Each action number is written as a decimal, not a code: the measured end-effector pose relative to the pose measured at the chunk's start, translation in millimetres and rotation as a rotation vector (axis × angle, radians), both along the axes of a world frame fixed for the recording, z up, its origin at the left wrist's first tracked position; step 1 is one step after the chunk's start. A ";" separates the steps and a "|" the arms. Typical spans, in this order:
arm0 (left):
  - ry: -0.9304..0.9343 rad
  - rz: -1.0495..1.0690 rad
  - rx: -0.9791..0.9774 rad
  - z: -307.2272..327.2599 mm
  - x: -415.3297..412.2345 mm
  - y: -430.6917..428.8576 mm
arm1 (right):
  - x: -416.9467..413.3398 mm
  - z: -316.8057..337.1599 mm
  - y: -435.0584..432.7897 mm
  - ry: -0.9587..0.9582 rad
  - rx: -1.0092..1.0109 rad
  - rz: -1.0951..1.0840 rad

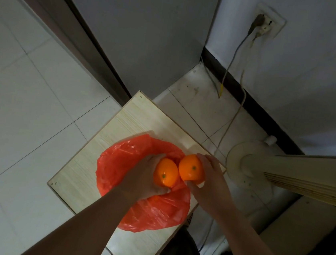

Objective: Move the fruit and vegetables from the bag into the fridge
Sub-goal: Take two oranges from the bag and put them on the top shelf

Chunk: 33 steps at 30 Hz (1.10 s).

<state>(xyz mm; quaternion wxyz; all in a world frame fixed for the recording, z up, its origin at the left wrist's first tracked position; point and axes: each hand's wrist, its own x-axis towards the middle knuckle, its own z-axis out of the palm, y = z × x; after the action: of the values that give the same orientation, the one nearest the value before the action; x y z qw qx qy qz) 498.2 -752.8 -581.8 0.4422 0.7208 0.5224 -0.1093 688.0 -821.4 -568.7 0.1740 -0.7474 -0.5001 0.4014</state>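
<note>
Orange fruit (165,174) in left fingers (155,157), another (191,171) in right fingers (208,159), above red bag (121,164), fan base (246,163) beside.

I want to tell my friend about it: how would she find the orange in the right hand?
Look at the pale wooden board on the floor, with the red bag on it. Two oranges sit side by side above the bag. Hers is the right orange, in the right hand, over the bag's edge near the white fan base; the left orange is in the left hand.

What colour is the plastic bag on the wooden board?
Red, translucent and crinkled; the bag shows best in the head view.
</note>
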 end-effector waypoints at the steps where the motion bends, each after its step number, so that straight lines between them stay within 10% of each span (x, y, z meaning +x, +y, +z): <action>1: 0.009 -0.013 -0.001 1.8 0.1 -0.3 | -1.4 1.2 -0.3 0.003 -0.001 -0.008; 33: -0.208 0.592 0.214 287.9 -55.4 -61.9 | -34.6 264.8 -17.6 0.219 0.269 0.201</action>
<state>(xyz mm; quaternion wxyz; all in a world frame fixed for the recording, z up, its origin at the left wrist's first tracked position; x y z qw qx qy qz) 442.8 -814.6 -293.9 0.4274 0.5874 0.6698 0.1538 653.4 -839.0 -304.0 0.2846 -0.6156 -0.5995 0.4250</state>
